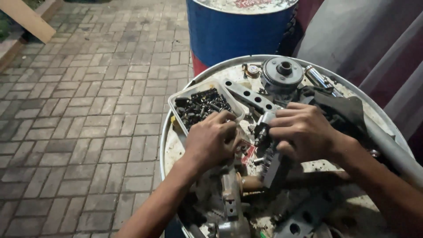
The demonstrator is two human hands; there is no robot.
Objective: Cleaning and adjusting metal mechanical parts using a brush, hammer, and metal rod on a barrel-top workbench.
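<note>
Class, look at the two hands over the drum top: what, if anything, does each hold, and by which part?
The right hand grips a small metal part around its upper end. The left hand is curled beside it; whether it holds anything cannot be told.

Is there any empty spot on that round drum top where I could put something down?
Not much. The drum top is bare along its left edge, below the tray of bolts, and near the front right edge. The middle is crowded: the left hand and right hand are on a metal part, with a round gear part behind.
</note>
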